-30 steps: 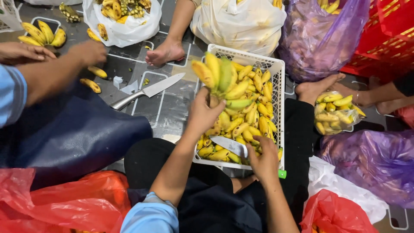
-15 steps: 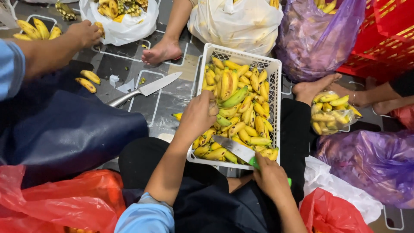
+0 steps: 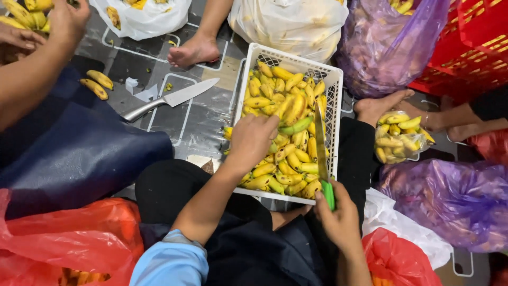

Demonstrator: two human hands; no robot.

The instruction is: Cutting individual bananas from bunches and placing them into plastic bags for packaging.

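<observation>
Seen from above, seated on a tiled floor [image 3: 201, 119]. At centre, a white plastic basket [image 3: 334, 79] heaped with small yellow bananas [image 3: 288, 98], a green one among them. Left hand [image 3: 253, 139] down in the basket at its 8 o'clock edge, grip curled over a cluster of bananas, fingers closed on the fruit, though which piece exactly is hidden under the knuckles. Right hand [image 3: 339, 220] at 5 o'clock of the basket, just below its near rim, grip clamped on the green handle of a knife [image 3: 321, 143], blade pointing to 12 o'clock and lying across the bananas along the right side of the basket. At 10 o'clock of the basket, on the floor, a second knife [image 3: 172, 99] with a steel handle, lying loose, well apart from both hands. Further out at 10 o'clock, two loose bananas [image 3: 95, 83] beside a dark blue cloth [image 3: 74, 153]. At 12 o'clock, a bare foot [image 3: 193, 50] of another person and a white sack [image 3: 291, 24]; at 11 o'clock, a white bag [image 3: 153, 18] with fruit inside. At 1 o'clock, a purple bag [image 3: 386, 45] and a red crate [image 3: 471, 47]. At 3 o'clock, a clear bag of bananas [image 3: 399, 139] near another person's foot [image 3: 378, 106]. At 4 o'clock, another purple bag [image 3: 450, 204]. At 7 o'clock, a red bag [image 3: 69, 238]. Top left, another person's hand [image 3: 66, 21] among more bananas, possibly gripping one.
</observation>
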